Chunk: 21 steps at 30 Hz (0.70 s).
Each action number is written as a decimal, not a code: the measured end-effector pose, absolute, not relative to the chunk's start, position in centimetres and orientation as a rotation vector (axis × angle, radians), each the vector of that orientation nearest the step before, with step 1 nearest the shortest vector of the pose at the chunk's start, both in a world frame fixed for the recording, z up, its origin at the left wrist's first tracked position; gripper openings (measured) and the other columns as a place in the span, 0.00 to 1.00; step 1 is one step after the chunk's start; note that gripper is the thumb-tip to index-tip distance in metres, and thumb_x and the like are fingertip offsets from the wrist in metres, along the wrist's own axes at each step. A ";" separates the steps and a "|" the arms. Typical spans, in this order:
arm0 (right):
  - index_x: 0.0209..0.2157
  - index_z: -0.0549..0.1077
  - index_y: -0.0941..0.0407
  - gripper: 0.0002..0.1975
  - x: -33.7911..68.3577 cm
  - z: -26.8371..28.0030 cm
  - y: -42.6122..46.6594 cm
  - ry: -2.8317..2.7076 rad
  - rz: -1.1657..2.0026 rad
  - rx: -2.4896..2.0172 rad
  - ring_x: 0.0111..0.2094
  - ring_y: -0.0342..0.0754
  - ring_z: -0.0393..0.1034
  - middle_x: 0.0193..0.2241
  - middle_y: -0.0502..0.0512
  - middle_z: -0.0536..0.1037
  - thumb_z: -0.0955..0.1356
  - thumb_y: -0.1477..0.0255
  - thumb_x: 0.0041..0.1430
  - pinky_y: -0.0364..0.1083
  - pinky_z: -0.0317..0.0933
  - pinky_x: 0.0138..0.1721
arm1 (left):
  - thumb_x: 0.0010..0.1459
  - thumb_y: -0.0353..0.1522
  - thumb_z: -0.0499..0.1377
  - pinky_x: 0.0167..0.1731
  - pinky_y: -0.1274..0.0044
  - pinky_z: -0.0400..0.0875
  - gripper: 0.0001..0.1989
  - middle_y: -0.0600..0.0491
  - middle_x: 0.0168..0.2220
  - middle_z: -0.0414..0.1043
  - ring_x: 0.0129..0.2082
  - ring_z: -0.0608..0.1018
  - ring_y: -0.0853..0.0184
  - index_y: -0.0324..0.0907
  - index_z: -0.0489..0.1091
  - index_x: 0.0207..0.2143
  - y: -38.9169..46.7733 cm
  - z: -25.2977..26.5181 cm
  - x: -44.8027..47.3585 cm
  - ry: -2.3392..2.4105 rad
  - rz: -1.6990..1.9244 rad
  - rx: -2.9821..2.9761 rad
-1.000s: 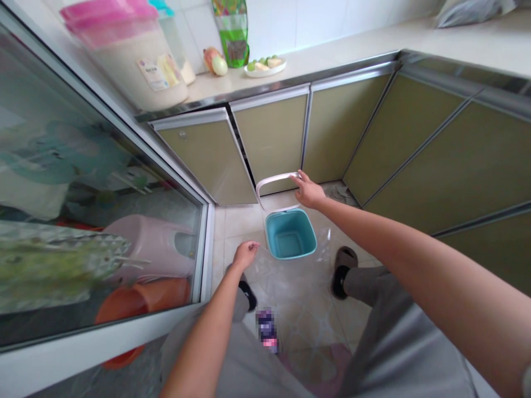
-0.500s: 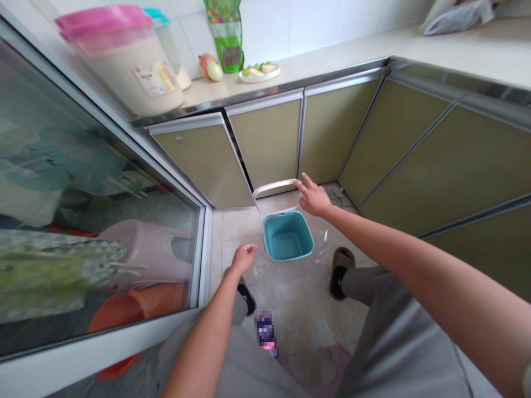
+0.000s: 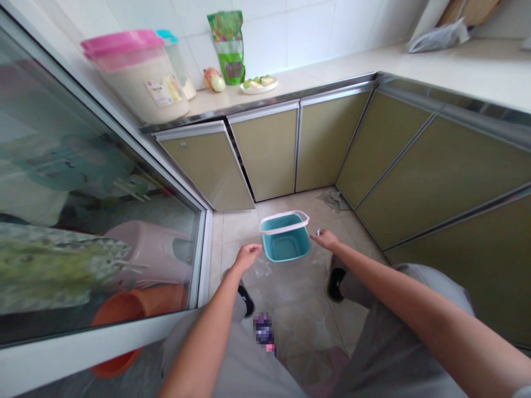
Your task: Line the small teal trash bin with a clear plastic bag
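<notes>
A teal square bin (image 3: 286,247) stands on the floor between my feet, its inside showing no contents. A pale pink rim ring (image 3: 284,228) lies over its far half, with the near bar crossing the opening. My left hand (image 3: 248,256) is at the bin's left side, fingers pinched together. It is too close to tell whether the fingertips touch the bin wall. To the right of the bin, below the ring's end, is my right hand (image 3: 325,239). Its fingers are curled closed, with a small whitish spot at the fingertips that I cannot make out.
Beige cabinets (image 3: 265,155) line the far and right sides, one door (image 3: 207,166) slightly ajar. A glass sliding door (image 3: 99,221) is on the left. A grey cloth (image 3: 333,200) lies by the corner. On the counter stand a pink-lidded container (image 3: 136,83) and a plate of fruit (image 3: 259,85).
The ring has come down from upright behind the bin onto its top. My right hand has moved down from the ring to the bin's right side, and its spread fingers have curled.
</notes>
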State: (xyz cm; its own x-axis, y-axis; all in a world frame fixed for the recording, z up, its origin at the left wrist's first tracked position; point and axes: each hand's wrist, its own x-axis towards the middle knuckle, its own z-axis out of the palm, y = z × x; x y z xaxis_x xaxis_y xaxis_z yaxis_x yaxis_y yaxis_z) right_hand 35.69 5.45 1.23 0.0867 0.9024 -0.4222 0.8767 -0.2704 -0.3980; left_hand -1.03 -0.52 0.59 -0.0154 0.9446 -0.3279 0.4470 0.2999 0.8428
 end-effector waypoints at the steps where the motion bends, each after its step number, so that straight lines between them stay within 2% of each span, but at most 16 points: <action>1: 0.50 0.77 0.57 0.26 34.8 2.3 5.5 -1.823 0.887 -2.261 0.43 0.55 0.78 0.43 0.62 0.81 0.68 0.51 0.61 0.46 0.68 0.42 | 0.61 0.35 0.61 0.36 0.77 0.73 0.15 0.49 0.35 0.82 0.32 0.79 0.67 0.37 0.81 0.46 -0.4 0.7 -0.6 1.584 0.671 1.286; 4: 0.59 0.68 0.53 0.35 31.8 6.0 5.7 -1.668 0.646 -2.178 0.51 0.58 0.74 0.54 0.65 0.75 0.70 0.47 0.57 0.50 0.67 0.48 | 0.59 0.36 0.63 0.33 0.77 0.72 0.19 0.51 0.30 0.79 0.29 0.77 0.68 0.37 0.79 0.50 -0.2 1.1 0.5 1.549 0.674 1.254; 6: 0.61 0.65 0.51 0.34 30.1 8.0 6.3 -1.670 0.548 -2.093 0.52 0.59 0.72 0.56 0.64 0.72 0.69 0.49 0.58 0.52 0.67 0.50 | 0.58 0.37 0.64 0.32 0.78 0.71 0.20 0.52 0.29 0.78 0.28 0.77 0.69 0.37 0.78 0.51 -0.3 1.1 0.9 1.547 0.671 1.234; 10: 0.60 0.65 0.50 0.27 29.0 9.9 8.7 -1.697 0.563 -2.080 0.50 0.57 0.73 0.57 0.62 0.71 0.68 0.56 0.62 0.51 0.68 0.47 | 0.58 0.35 0.63 0.29 0.79 0.69 0.18 0.53 0.28 0.76 0.26 0.75 0.71 0.36 0.79 0.48 -0.5 0.4 0.9 1.538 0.683 1.196; 16: 0.57 0.69 0.49 0.19 30.2 10.7 14.6 -1.761 0.479 -2.094 0.49 0.55 0.74 0.54 0.60 0.75 0.63 0.60 0.68 0.51 0.67 0.46 | 0.59 0.29 0.61 0.31 0.79 0.69 0.13 0.53 0.29 0.77 0.26 0.75 0.71 0.36 0.79 0.45 -0.5 0.0 0.4 1.561 0.671 1.181; 21: 0.57 0.72 0.49 0.19 30.1 11.4 17.1 -1.865 0.492 -2.087 0.48 0.56 0.75 0.51 0.59 0.79 0.61 0.60 0.70 0.51 0.67 0.47 | 0.60 0.28 0.59 0.30 0.80 0.68 0.14 0.52 0.30 0.77 0.27 0.75 0.71 0.35 0.78 0.48 -0.2 0.3 0.3 1.559 0.636 1.203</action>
State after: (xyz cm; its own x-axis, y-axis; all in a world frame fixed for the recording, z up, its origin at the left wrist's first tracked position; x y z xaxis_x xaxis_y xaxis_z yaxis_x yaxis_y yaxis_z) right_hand 30.14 17.13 11.40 0.0989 0.9936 -0.0547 0.8912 -0.1129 -0.4393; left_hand 0.27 -0.23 0.33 0.0208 0.9174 -0.3975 0.3773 0.3610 0.8528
